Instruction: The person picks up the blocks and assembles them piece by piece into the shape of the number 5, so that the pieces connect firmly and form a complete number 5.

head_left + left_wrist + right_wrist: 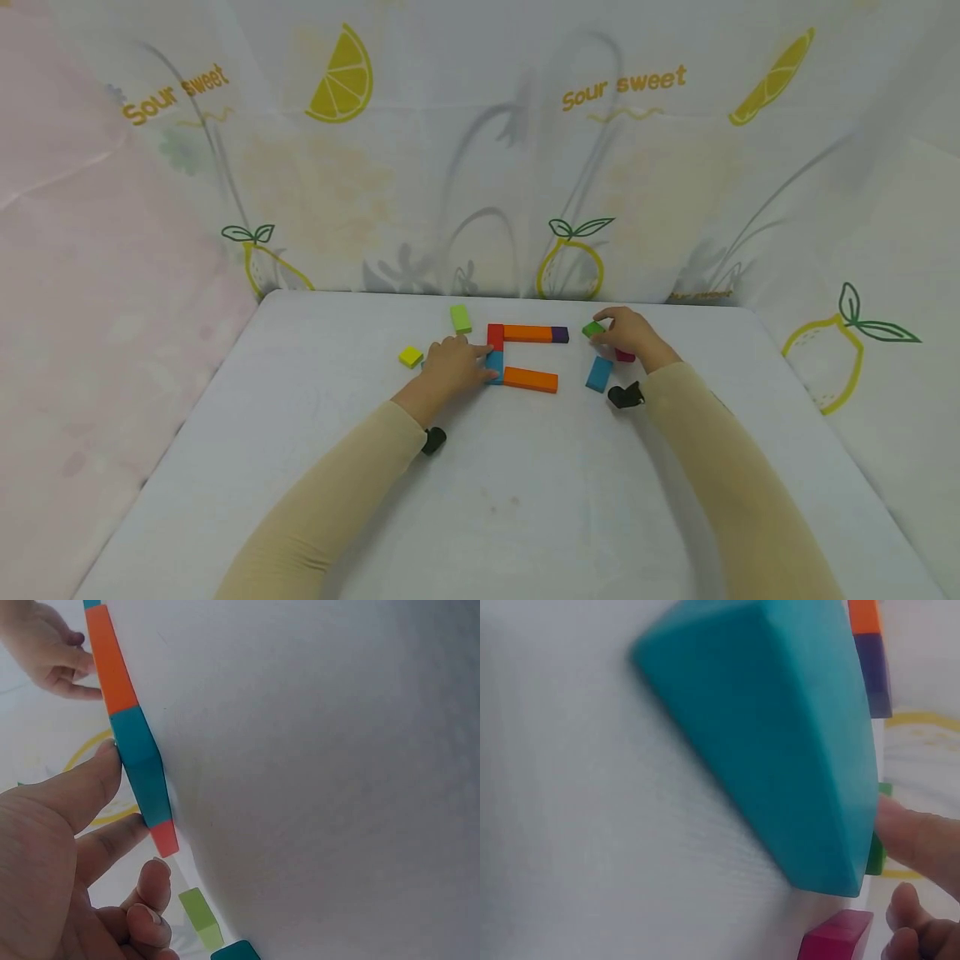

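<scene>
My left hand [448,367] is over the left side of a bracket-shaped row of blocks. Its straight thumb and index finger touch the blue block [142,765], the index fingertip by its border with the red block [495,335]; the other fingers are bent in the left wrist view. Two orange blocks, the far one [528,333] and near one [531,380], extend rightward; a purple block [560,335] caps the far one. Off to the right, my right hand [633,333] pinches a green block [592,329] between thumb and index finger.
A loose blue block [599,374] lies nearer than the right hand, and a crimson block [625,356] is partly hidden under it. Light green [461,319] and yellow [410,357] blocks lie on the left. Another blue block [236,951] is mostly hidden by the left hand in the head view.
</scene>
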### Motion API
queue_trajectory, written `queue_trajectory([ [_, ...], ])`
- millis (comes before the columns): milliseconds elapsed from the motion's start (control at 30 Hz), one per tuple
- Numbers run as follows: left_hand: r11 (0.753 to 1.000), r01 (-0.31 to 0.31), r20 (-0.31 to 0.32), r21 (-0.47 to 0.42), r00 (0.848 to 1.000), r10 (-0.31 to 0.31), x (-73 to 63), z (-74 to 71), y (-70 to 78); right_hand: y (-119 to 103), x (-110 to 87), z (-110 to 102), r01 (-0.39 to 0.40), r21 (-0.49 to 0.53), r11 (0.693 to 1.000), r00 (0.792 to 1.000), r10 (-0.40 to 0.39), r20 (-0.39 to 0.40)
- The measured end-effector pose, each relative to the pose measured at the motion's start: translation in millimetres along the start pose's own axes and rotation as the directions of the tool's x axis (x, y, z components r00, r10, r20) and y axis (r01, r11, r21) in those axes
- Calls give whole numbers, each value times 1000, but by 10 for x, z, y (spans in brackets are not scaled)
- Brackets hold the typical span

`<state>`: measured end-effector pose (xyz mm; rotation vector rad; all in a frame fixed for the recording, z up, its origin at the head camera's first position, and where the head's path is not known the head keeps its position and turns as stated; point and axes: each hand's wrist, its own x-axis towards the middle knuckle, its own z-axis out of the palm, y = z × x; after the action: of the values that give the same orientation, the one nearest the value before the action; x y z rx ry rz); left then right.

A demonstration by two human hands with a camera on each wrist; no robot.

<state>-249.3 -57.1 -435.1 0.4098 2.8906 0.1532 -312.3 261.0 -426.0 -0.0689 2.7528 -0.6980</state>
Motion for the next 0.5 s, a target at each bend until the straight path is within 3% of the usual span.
queue_trajectory([
  [500, 1000, -4, -4, 6, 1000, 4, -8, 4, 6, -36, -35, 0, 17, -32, 999, 1000, -16, 5],
])
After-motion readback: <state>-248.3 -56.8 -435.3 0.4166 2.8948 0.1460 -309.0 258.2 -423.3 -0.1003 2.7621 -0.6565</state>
